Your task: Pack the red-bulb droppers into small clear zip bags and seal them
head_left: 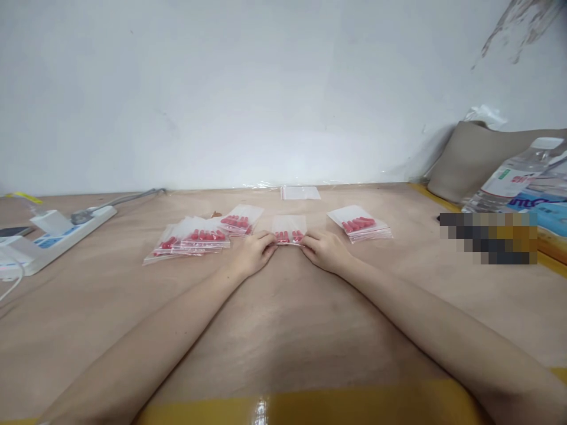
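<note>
Between my hands lies a small clear zip bag with several red, capsule-like pieces in it, its near edge toward me. My left hand pinches the bag's near left corner, fingers closed. On the opposite corner my right hand has a like pinch. Left of my left hand is a spread of similar filled bags, overlapping one another, with another filled bag just behind it. A short stack of filled bags rests to the right of my right hand.
A flat white bag or card lies near the wall. At left is a white power strip with plugs and cables. A water bottle, a grey-brown container and blue packaging crowd the right side. One patch at right is pixelated.
</note>
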The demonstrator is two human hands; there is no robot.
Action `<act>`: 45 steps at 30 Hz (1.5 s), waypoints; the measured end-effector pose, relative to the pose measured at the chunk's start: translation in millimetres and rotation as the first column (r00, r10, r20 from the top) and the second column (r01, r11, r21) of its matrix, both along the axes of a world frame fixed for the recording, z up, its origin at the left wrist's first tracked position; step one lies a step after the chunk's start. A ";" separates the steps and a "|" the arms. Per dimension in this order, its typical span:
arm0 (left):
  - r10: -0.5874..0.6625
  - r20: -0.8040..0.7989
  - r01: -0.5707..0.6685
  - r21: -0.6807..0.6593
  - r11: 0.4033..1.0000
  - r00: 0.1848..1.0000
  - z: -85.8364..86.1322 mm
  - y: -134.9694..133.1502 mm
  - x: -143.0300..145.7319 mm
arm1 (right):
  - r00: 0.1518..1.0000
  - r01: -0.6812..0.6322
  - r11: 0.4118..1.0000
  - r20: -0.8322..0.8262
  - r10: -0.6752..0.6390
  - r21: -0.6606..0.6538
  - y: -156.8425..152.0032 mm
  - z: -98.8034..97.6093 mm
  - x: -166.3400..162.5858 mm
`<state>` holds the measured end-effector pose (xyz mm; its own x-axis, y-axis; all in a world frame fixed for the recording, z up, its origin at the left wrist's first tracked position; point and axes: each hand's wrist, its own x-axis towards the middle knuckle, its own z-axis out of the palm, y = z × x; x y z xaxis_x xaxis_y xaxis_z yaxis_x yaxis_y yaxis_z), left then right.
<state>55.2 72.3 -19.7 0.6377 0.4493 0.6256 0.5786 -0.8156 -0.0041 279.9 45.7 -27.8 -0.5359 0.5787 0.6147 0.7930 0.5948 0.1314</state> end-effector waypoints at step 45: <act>-0.026 -0.212 0.089 0.293 0.952 0.977 0.8 8.9 9.2 | 0.981 0.003 0.970 0.186 -0.050 0.241 4.7 10.9 -12.9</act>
